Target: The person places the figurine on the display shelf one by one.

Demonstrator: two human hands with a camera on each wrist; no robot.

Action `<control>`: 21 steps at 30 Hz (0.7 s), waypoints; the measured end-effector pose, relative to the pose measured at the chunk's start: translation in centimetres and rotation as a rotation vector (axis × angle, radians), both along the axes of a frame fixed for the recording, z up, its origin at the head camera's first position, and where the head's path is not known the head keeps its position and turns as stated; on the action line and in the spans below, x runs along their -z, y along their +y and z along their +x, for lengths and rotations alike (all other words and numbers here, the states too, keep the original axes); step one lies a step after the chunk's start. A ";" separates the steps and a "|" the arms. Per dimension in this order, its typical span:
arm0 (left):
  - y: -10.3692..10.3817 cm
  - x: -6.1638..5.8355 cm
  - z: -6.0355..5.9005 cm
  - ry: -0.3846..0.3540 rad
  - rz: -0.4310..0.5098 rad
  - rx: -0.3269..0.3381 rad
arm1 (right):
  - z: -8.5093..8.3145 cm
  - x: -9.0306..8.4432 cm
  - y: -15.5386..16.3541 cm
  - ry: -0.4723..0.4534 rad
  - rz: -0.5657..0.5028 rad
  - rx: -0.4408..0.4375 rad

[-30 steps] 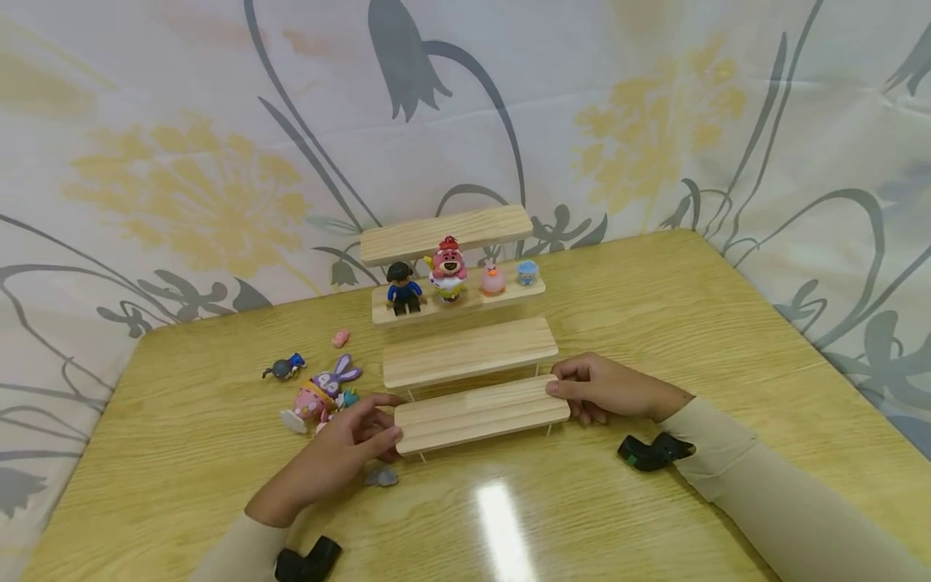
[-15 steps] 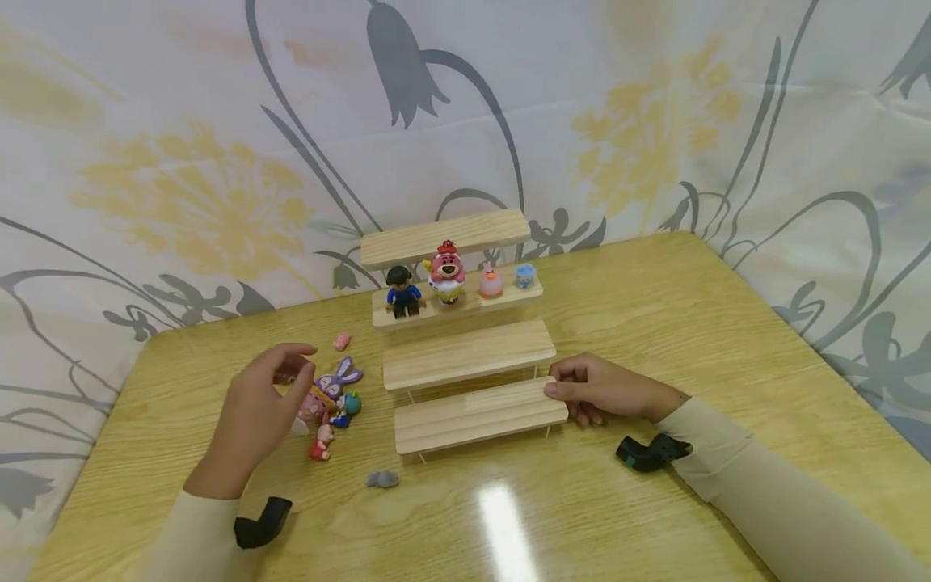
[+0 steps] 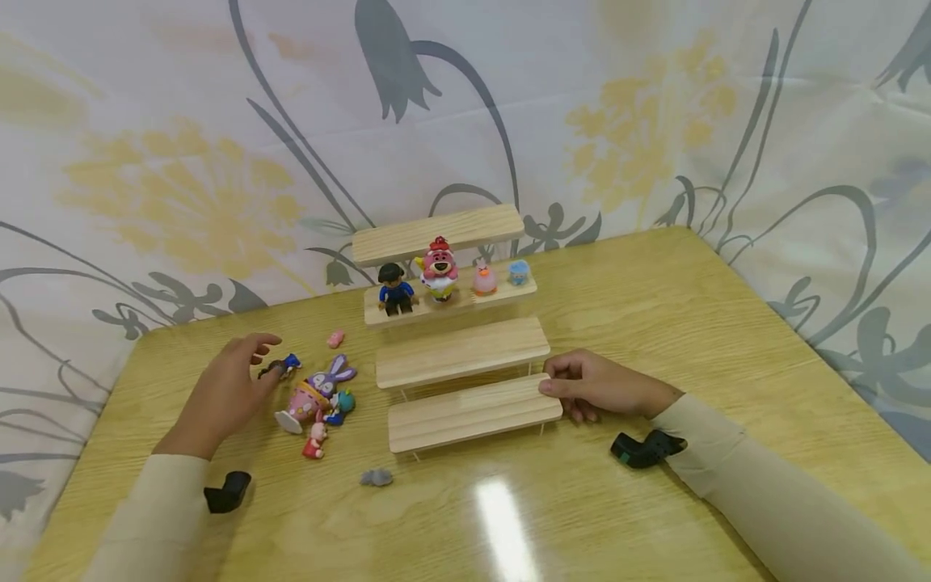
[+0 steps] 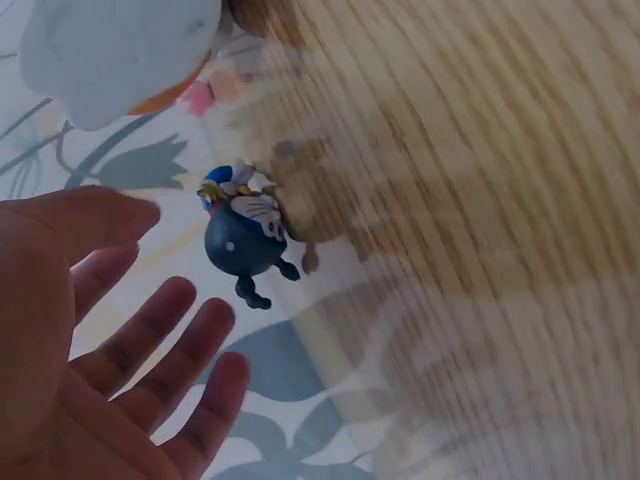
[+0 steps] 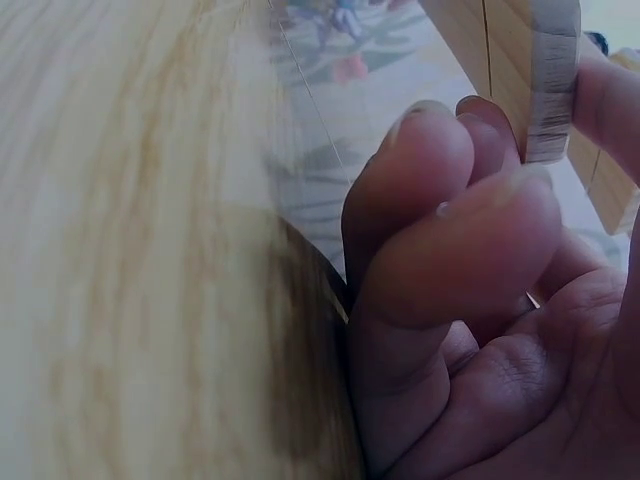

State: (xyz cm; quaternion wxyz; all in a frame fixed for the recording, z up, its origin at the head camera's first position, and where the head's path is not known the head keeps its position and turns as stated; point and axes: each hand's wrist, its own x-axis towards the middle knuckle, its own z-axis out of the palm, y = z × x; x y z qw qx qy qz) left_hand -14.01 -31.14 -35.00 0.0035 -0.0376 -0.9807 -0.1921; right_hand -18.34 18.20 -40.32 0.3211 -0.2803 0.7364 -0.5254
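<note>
My left hand [image 3: 218, 396] hovers with spread fingers at the left of the table, by a small dark blue-grey figurine [image 3: 289, 363] with a blue top. In the left wrist view, the figurine [image 4: 243, 238] lies just beyond the thumb and fingers, and a gap shows between them. A wooden tiered display stand [image 3: 473, 414] occupies the middle. My right hand [image 3: 609, 384] pinches the right end of its lowest board, thumb on top. The right wrist view shows curled fingers [image 5: 460, 235] under the board's end [image 5: 550, 85].
A purple-eared rabbit toy [image 3: 309, 400], a teal-headed figurine [image 3: 340, 406], a red-and-pink pig figurine [image 3: 315, 440] and a small pink piece [image 3: 335, 339] lie left of the stand. A grey piece [image 3: 377, 478] lies in front. The second-highest board holds several figures, including a black-haired doll [image 3: 396, 291].
My left hand has let go of the lowest board's left end and moved left and back, over to the dark figurine. The right hand keeps its grip on the board.
</note>
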 end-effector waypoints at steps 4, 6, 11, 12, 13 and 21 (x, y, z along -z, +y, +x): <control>-0.4 0.4 -0.7 -0.094 -0.010 0.016 | 0.0 0.0 0.0 0.008 -0.009 0.004; -0.5 0.7 -0.9 -0.118 -0.021 0.023 | 0.0 0.1 0.1 0.003 -0.014 0.005; -0.6 1.2 -0.9 -0.114 -0.043 0.040 | -0.1 0.1 0.0 -0.008 -0.015 0.007; -0.6 1.2 -1.0 -0.108 -0.047 0.042 | -0.1 0.1 0.0 -0.009 -0.014 0.009; -0.6 1.2 -1.0 -0.107 -0.049 0.042 | 0.0 0.0 0.0 -0.011 -0.013 0.012; -0.8 1.4 -1.2 -0.096 -0.059 0.046 | 0.0 -0.1 0.0 -0.015 -0.001 0.021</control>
